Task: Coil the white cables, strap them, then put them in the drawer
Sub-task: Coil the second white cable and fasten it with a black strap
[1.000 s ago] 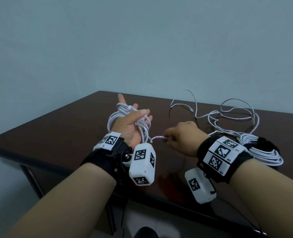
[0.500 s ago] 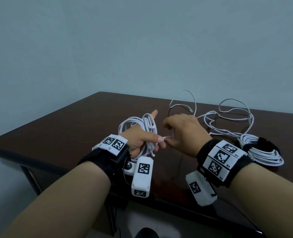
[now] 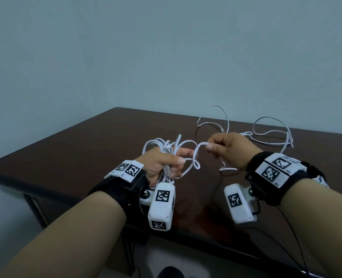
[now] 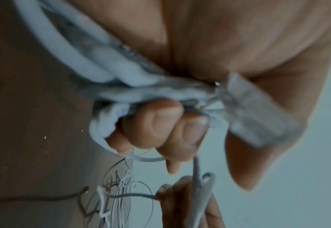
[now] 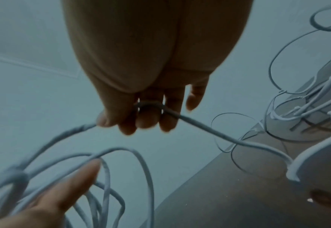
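Both my hands closed, left hand (image 3: 162,159) clutching the white cable coil (image 3: 162,146), right hand (image 3: 229,149) pinching its loose strand (image 3: 198,150) just beside.

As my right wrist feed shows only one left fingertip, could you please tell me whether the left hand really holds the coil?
Observer: Yes. The left wrist view shows the left hand with fingers curled round the coil.
Operator: Is a plug visible?
Observer: Yes, a clear plug lies against that palm.
Operator: Where is the right hand relative to it?
Observer: In the head view the right hand pinches the cable beside it, roughly level.
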Available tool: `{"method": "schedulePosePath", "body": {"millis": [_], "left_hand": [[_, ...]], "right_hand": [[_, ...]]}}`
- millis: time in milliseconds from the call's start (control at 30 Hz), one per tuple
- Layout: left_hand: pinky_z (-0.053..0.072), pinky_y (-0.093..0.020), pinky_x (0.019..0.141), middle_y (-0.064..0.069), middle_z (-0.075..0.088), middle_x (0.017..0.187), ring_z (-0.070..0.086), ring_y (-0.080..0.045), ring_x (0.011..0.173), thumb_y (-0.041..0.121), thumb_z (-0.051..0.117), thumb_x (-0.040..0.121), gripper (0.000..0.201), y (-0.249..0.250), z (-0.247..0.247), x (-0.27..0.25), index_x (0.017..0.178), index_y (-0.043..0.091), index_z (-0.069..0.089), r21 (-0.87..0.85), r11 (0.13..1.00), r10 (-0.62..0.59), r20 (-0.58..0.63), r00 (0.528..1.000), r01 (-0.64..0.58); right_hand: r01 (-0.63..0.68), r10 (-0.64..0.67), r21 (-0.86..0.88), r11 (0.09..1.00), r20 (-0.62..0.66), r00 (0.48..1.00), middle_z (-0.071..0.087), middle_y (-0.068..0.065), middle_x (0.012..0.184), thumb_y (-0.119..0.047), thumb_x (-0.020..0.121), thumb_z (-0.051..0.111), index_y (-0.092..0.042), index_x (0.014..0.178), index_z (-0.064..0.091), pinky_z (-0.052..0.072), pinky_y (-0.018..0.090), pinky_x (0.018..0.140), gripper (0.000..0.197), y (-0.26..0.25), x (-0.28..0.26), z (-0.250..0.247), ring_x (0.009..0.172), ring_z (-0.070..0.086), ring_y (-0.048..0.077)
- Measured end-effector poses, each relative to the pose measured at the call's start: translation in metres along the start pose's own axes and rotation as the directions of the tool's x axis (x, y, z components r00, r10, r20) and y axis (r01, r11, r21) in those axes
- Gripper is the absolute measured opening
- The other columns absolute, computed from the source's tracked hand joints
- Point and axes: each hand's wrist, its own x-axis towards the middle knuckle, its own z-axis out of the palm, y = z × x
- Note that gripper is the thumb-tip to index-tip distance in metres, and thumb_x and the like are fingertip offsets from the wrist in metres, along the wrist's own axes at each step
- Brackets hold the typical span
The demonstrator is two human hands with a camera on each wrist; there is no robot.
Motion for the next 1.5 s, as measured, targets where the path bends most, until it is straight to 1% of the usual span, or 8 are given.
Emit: {"method": "schedulePosePath", "body": {"millis": [133, 367, 633, 900, 1033, 1167, 1367, 1500], "left_hand": [[0.031, -0.028, 0.065, 0.005, 0.038, 0.044, 0.035, -0.006, 0.036, 0.008, 0.056, 0.076, 0.018, 0.004, 0.01, -0.003, 0.077, 0.012, 0.073, 0.028, 0.998, -0.053, 0.047, 0.997, 0.052], [0.045, -0.029, 0.063, 0.005, 0.04, 0.041, 0.039, -0.007, 0.032, 0.012, 0.057, 0.075, 0.009, 0.009, 0.0, -0.004, 0.07, 0.007, 0.063, -0.016, 0.986, -0.164, 0.096, 0.982, 0.166], [0.05, -0.033, 0.089, 0.002, 0.052, 0.057, 0.055, -0.01, 0.048, 0.007, 0.065, 0.074, 0.07, -0.004, 0.004, -0.001, 0.139, 0.007, 0.04, -0.3, 0.953, 0.164, 0.381, 0.91, -0.046], [0.055, -0.03, 0.08, -0.014, 0.062, 0.118, 0.06, -0.018, 0.077, 0.006, 0.076, 0.065, 0.063, 0.019, 0.003, 0.0, 0.121, 0.03, 0.061, -0.424, 0.815, 0.474, 0.096, 0.875, -0.395], [0.053, -0.017, 0.061, -0.001, 0.071, 0.097, 0.066, -0.005, 0.066, -0.004, 0.049, 0.073, 0.054, 0.022, 0.009, -0.004, 0.09, 0.04, 0.076, -0.305, 0.854, 0.411, -0.103, 0.906, -0.422], [0.055, -0.03, 0.075, -0.011, 0.046, 0.141, 0.069, -0.015, 0.068, -0.019, 0.044, 0.085, 0.064, 0.017, 0.01, 0.0, 0.116, 0.036, 0.05, -0.199, 0.849, 0.405, -0.349, 0.845, -0.489], [0.045, -0.043, 0.096, 0.001, 0.072, 0.079, 0.064, -0.032, 0.096, -0.02, 0.05, 0.084, 0.051, 0.004, 0.007, 0.005, 0.104, 0.028, 0.052, -0.043, 0.939, 0.293, -0.425, 0.856, -0.342], [0.051, -0.034, 0.091, -0.012, 0.067, 0.108, 0.065, -0.025, 0.105, -0.009, 0.059, 0.084, 0.054, -0.003, 0.005, 0.005, 0.123, 0.028, 0.051, 0.142, 0.978, 0.193, -0.337, 0.922, -0.153]], "right_hand": [[0.031, -0.024, 0.026, 0.999, -0.22, 0.975, 0.049, -0.009, 0.057, -0.027, 0.089, 0.058, -0.026, 0.068, 0.056, 0.036, 0.016, 0.056, 0.021, -0.005, 0.006, 0.01, 0.053, 0.044, 0.005], [-0.052, 0.088, 0.094, 0.994, -0.435, 0.896, 0.051, -0.003, 0.06, -0.033, 0.082, 0.066, -0.016, 0.071, 0.06, 0.037, 0.026, 0.061, 0.021, -0.006, 0.013, 0.015, 0.06, 0.045, 0.013], [-0.133, 0.132, 0.087, 0.987, 0.01, 0.991, 0.056, -0.002, 0.059, -0.035, 0.094, 0.047, -0.012, 0.074, 0.063, 0.039, 0.02, 0.056, 0.034, -0.011, 0.012, 0.027, 0.052, 0.048, 0.01], [-0.113, 0.134, -0.094, 0.989, 0.264, 0.955, 0.055, -0.007, 0.061, -0.016, 0.091, 0.051, -0.023, 0.082, 0.057, 0.04, 0.016, 0.062, 0.012, -0.007, -0.002, 0.043, 0.059, 0.051, 0.009], [0.038, 0.051, -0.29, 0.956, 0.294, 0.955, 0.047, -0.012, 0.07, -0.028, 0.085, 0.062, -0.021, 0.099, 0.057, 0.033, 0.021, 0.069, 0.016, -0.017, -0.008, 0.04, 0.075, 0.049, 0.012], [0.132, -0.029, -0.343, 0.93, 0.288, 0.957, 0.051, -0.01, 0.077, -0.033, 0.078, 0.07, -0.021, 0.106, 0.056, 0.038, 0.023, 0.069, 0.034, -0.026, -0.014, 0.032, 0.077, 0.049, 0.011], [0.262, -0.175, -0.332, 0.906, 0.268, 0.947, 0.055, -0.011, 0.08, -0.015, 0.08, 0.062, -0.023, 0.094, 0.066, 0.038, 0.019, 0.069, 0.017, -0.029, -0.014, 0.02, 0.078, 0.053, 0.008], [0.306, -0.262, -0.298, 0.904, 0.178, 0.948, 0.053, -0.009, 0.081, -0.015, 0.082, 0.064, -0.019, 0.09, 0.069, 0.04, 0.023, 0.072, 0.01, -0.033, -0.01, 0.015, 0.076, 0.052, 0.01]]}}
